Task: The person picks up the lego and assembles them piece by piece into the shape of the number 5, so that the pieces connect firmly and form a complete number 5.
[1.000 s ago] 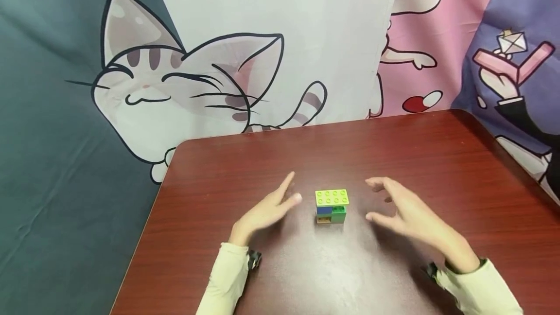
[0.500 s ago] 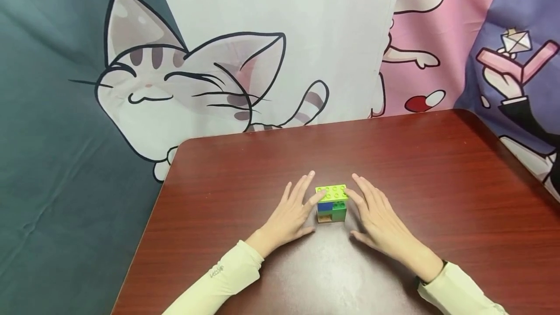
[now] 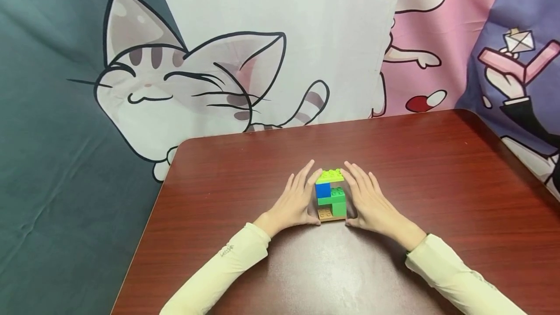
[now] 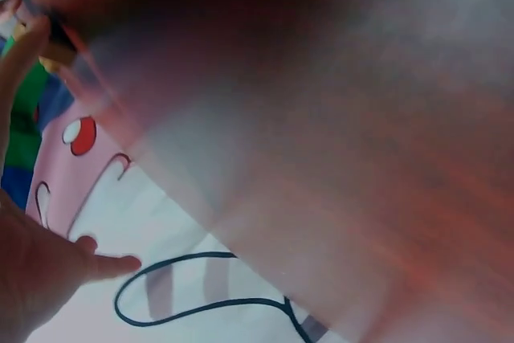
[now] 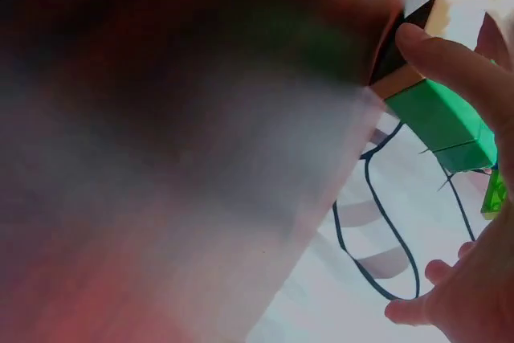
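A small block build of toy building bricks (image 3: 339,208) stands between my hands at the middle of the table. Lime studs top it, with blue and green bricks below and a tan base plate (image 3: 325,214) at the bottom. It appears tipped back, showing more of its front. My left hand (image 3: 294,205) grips its left side, index finger at the top edge and thumb at the lower corner. Likewise my right hand (image 3: 369,204) holds the right side. In the right wrist view the thumb presses the base of the build (image 5: 442,118), whose dark underside shows.
The reddish-brown table (image 3: 245,169) has rounded far corners. Behind it hangs a printed cloth (image 3: 350,38) with a cartoon cat, meeting the table's far edge. Much of both wrist views is a blurred table surface.
Both hands have come inward from either side and taken hold of the block build. Its top has shifted away from me, so the build now leans back and its front shows more.
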A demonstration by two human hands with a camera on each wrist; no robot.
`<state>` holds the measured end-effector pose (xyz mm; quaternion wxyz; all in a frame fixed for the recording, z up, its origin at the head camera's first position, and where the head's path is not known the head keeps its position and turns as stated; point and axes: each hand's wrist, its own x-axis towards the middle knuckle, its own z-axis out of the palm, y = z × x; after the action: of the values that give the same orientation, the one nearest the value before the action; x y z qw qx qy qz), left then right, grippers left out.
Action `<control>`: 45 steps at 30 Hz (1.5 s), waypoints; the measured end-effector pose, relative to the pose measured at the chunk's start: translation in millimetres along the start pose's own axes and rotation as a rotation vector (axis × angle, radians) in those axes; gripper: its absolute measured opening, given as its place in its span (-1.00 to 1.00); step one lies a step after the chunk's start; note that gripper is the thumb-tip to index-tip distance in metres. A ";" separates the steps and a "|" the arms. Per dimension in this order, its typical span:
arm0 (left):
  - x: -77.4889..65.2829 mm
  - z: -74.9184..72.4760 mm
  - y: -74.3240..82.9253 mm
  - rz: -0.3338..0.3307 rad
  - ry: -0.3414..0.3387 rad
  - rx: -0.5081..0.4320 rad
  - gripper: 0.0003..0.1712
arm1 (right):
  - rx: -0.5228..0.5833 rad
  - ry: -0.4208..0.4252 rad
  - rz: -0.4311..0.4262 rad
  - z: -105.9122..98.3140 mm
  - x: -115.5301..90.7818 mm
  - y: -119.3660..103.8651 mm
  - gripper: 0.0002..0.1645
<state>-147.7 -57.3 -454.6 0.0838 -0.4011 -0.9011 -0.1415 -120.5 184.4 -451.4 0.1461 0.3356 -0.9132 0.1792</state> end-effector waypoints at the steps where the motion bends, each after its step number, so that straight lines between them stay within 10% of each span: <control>1: 2.5 -0.2 -1.7 -0.008 -0.020 -0.024 0.59 | 0.010 -0.009 0.011 -0.1 2.1 1.7 0.63; 21: 11.9 2.8 -12.9 -0.204 -0.470 -0.330 0.59 | 0.303 -0.387 0.162 -1.7 11.7 20.3 0.52; 45: 12.2 4.0 -19.9 -0.209 -0.542 -0.322 0.58 | 0.344 -0.445 0.188 2.6 11.9 27.6 0.59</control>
<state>-170.8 -60.2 -458.9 -0.2382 -0.3374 -0.8931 -0.1781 -147.9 196.2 -455.5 -0.1337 0.3002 -0.9062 0.2661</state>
